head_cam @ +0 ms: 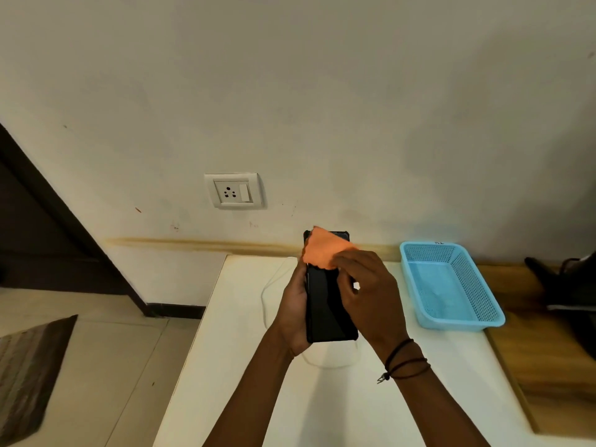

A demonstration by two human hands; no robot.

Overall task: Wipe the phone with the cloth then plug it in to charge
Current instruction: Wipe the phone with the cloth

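Wall socket [234,191] unobstructed; blue basket [451,282] blocks table's right.

Counts: 1 phone [325,304], 1 orange cloth [322,250], 2 hands – left [292,312] & right [371,295]. 1 white cable [267,285], 1 wall socket [234,191], 1 blue basket [451,285], 1 white table [232,366], 2 wrist cords [407,362].

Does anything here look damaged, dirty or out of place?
Only the wall: a brownish stain runs along it just above the table, with small marks near the socket. The phone looks intact.
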